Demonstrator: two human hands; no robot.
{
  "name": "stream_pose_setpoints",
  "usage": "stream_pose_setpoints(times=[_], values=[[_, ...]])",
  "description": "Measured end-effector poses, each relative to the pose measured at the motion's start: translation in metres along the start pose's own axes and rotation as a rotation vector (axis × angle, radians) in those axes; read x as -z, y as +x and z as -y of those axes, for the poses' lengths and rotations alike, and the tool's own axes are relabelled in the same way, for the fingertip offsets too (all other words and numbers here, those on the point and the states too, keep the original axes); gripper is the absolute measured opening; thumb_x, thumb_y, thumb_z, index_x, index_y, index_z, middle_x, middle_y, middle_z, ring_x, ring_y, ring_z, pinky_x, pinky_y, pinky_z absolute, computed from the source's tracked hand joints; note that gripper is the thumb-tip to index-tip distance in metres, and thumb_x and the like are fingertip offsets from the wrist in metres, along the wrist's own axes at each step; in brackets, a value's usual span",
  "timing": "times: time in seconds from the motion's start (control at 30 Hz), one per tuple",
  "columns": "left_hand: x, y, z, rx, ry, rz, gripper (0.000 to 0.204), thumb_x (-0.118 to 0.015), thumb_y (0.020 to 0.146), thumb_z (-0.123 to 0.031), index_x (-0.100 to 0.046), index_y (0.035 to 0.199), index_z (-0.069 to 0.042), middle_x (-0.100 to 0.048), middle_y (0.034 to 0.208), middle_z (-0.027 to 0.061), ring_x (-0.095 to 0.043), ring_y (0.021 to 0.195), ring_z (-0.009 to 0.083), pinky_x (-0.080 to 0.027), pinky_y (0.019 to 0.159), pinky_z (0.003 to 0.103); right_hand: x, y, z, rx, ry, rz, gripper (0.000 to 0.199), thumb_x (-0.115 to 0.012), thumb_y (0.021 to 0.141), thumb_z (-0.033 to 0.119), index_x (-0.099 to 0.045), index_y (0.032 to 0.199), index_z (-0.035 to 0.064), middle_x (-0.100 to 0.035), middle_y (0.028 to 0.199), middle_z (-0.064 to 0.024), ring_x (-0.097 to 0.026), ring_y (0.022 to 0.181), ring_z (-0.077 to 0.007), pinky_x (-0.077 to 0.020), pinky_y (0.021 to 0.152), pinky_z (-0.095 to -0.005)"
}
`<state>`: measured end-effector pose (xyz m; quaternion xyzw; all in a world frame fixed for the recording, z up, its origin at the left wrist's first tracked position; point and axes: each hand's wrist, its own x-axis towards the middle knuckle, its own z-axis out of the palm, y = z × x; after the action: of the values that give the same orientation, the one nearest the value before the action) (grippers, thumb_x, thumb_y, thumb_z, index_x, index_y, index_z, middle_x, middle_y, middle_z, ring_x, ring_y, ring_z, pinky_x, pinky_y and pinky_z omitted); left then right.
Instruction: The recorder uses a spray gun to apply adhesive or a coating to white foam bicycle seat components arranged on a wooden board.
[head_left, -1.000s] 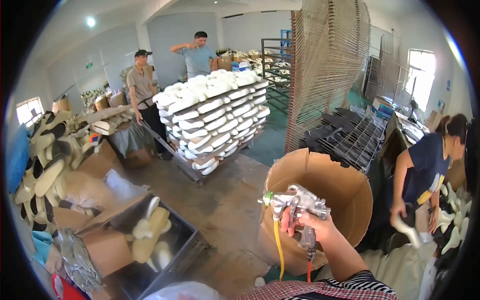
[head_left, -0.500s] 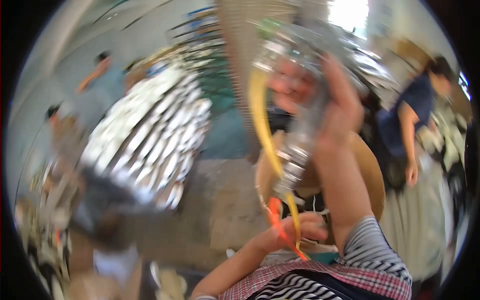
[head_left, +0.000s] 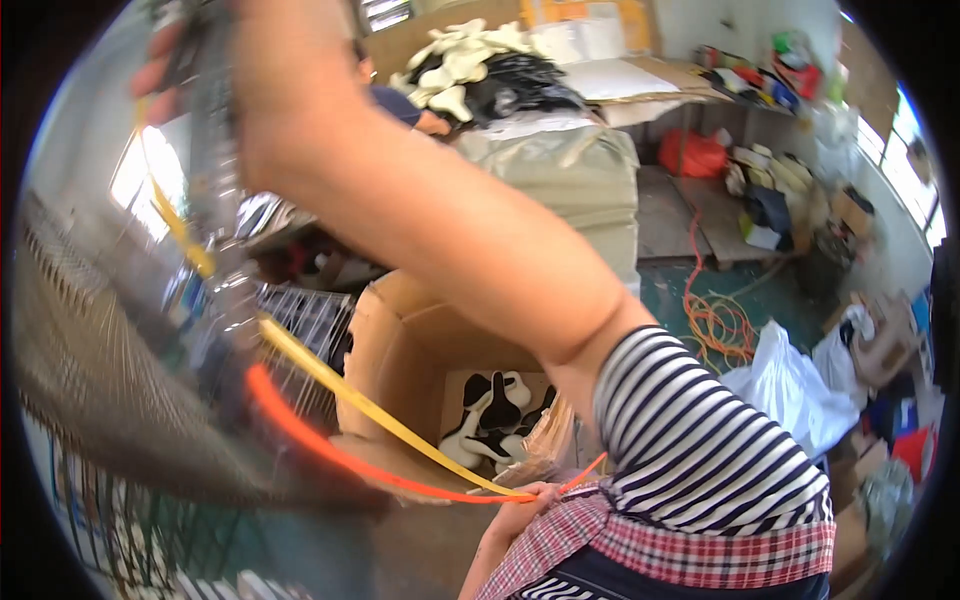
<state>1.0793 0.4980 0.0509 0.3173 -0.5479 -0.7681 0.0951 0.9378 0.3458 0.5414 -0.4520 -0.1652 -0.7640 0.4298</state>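
Note:
My right hand (head_left: 265, 90) is raised at the upper left, my forearm crossing the view. Its blurred fingers are closed round a long dark tool wrapped in clear plastic (head_left: 212, 160); its exact kind cannot be made out. A yellow hose (head_left: 350, 395) and an orange hose (head_left: 330, 455) run from beside the tool down to my waist. There my left hand (head_left: 528, 505) is closed on the hoses. Between my arms, below the right forearm, stands an open cardboard box (head_left: 400, 350) with several black and cream curved pieces (head_left: 490, 415) at its bottom.
Behind the box is a covered stack (head_left: 590, 190) topped with cream and black pieces (head_left: 475, 75). Coiled orange hose (head_left: 720, 325) lies on the green floor at right, near a white plastic bag (head_left: 790, 390). A wire rack (head_left: 305, 330) stands left of the box. Another person (head_left: 405, 105) is partly hidden behind my arm.
The view has swung to the right. My right arm, with the tool, now reaches across to the upper left, and the hoses stretch longer between tool and waist. My left hand has closed on the hoses.

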Motion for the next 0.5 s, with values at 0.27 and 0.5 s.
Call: stream_pose_setpoints(times=[0.27, 0.5], values=[[0.128, -0.015, -0.081, -0.352, -0.475, -0.186, 0.027, -0.044, 0.088, -0.013, -0.038, 0.062, -0.012, -0.043, 0.056, 0.0038, -0.044, 0.05, 0.0176, -0.042, 0.052, 0.036, 0.016, -0.062, 0.194, 0.524, -0.72, -0.49, 0.011, -0.052, 0.084, 0.012, -0.053, 0.083, 0.0019, -0.055, 0.071, -0.0107, -0.054, 0.062, -0.0206, -0.0458, 0.059, -0.0316], [0.247, 0.004, -0.422, -1.342, -0.027, -0.105, 0.032, -0.047, 0.093, -0.022, -0.042, 0.064, -0.011, -0.031, 0.052, -0.0026, -0.033, 0.046, 0.0086, -0.034, 0.046, 0.026, -0.158, -0.212, 0.286, 1.116, -1.264, -0.512, 0.009, -0.047, 0.083, 0.008, -0.051, 0.084, -0.0006, -0.053, 0.071, -0.0103, -0.055, 0.059, -0.0208, -0.0508, 0.053, -0.0292]])
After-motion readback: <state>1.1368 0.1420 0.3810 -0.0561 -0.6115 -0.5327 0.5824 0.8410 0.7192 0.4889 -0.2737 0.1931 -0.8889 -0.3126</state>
